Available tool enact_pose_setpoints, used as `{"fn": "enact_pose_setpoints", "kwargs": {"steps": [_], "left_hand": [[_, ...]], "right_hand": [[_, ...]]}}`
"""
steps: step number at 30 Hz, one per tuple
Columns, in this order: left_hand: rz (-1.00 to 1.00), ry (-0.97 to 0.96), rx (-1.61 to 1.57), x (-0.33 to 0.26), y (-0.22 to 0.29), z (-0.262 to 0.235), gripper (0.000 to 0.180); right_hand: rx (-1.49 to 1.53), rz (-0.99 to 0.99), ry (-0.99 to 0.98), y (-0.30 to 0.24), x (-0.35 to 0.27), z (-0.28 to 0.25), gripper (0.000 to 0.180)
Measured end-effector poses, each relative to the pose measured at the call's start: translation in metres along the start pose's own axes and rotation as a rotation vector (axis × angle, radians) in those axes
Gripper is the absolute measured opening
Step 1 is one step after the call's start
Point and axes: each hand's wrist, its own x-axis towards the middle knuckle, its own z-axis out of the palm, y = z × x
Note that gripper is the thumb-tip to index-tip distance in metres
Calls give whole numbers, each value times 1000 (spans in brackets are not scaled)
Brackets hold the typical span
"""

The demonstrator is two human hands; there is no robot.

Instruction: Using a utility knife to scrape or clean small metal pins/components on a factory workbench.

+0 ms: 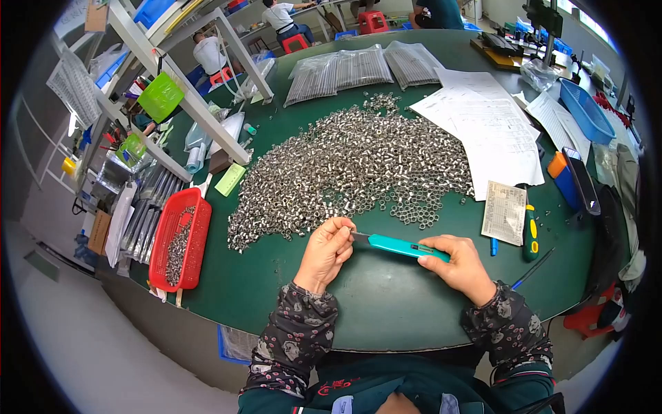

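gripping a teal utility knife (400, 247) in the right hand (460, 264) and pinching a tiny, mostly hidden piece (350, 231) in the left hand (325, 252), above the green table (386, 303) near heaped metal rings (358, 162); risking a cut from a slipping blade (360, 237).

Knife (393, 244): teal handle, dark slider, blade out, gripped at its rear by my right hand (458, 262), pointing left toward my left hand (326, 252). Small metal piece (351, 231): mostly hidden, pinched in my left fingertips by the blade end; can't tell if touching.
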Motion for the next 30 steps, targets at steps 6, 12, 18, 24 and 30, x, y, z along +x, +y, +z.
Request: {"fn": "enact_pose_setpoints", "kwargs": {"steps": [6, 12, 18, 24, 30], "left_hand": [[-26, 4, 18, -2, 2, 0, 11], [-70, 17, 43, -1, 5, 0, 12], [-96, 74, 30, -1, 4, 1, 13], [-101, 89, -66, -1, 4, -5, 15], [-104, 82, -116, 0, 5, -1, 14]], "right_hand": [[-237, -86, 142, -11, -2, -1, 27], [-395, -253, 246, -13, -3, 0, 27], [-501, -444, 311, -16, 1, -5, 32], [-686, -305, 255, -12, 0, -4, 29], [-497, -285, 336, -9, 1, -5, 30]]}}
